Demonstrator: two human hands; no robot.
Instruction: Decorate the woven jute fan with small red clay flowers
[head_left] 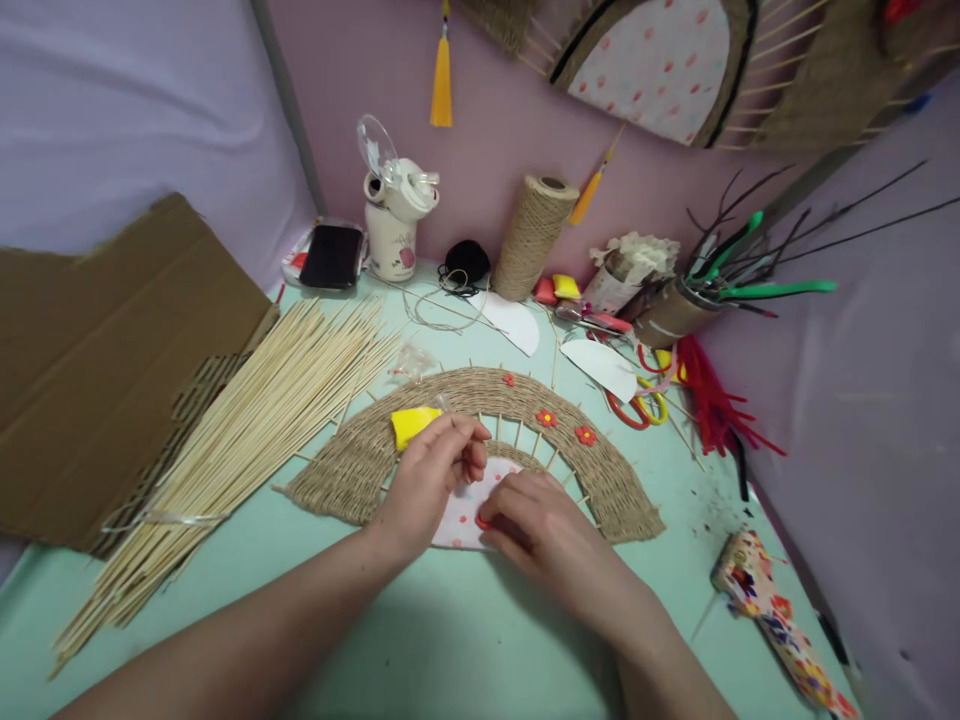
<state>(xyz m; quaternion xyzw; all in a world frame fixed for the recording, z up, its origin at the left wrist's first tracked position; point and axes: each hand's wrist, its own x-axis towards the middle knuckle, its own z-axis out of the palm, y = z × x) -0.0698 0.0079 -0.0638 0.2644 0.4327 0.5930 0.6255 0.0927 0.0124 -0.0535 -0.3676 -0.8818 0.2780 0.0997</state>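
A half-round fan of woven jute (480,400) with stick ribs lies flat on the pale green table (420,640). Its white dotted fabric centre (465,515) sits under my hands. Three small red flowers (546,417) dot the jute arc. My left hand (431,478) has its fingers curled in a pinch, holding a yellow piece of clay (414,423) at the arc's inner edge. My right hand (541,530) rests knuckles-up on the fabric, fingers folded, with a small red bit (482,522) at its fingertips.
A bundle of bamboo sticks (247,430) and corrugated cardboard (112,370) lie left. At the back stand a cup-like device (396,215), a phone (331,256), a twine spool (531,238), clay pieces (556,289), scissors (637,405), a tool pot (679,308) and red pipe cleaners (712,405).
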